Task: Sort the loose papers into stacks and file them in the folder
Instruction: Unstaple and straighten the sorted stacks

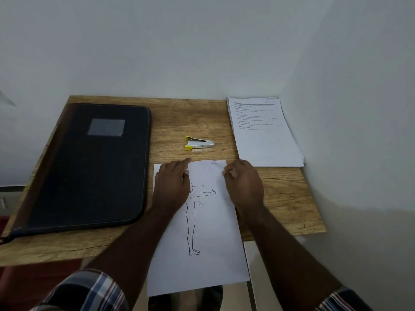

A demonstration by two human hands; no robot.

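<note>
At lower centre of the frame, the left hand (171, 185) lay flat on the figure sheet (208, 232); the right hand (243, 184) pinched its right edge, folder (89, 167) closed at left

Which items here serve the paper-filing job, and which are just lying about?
Job: drawing sheet under left hand and right hand; paper stack; closed folder.
Lying about: stapler, untouched on the table.
</note>
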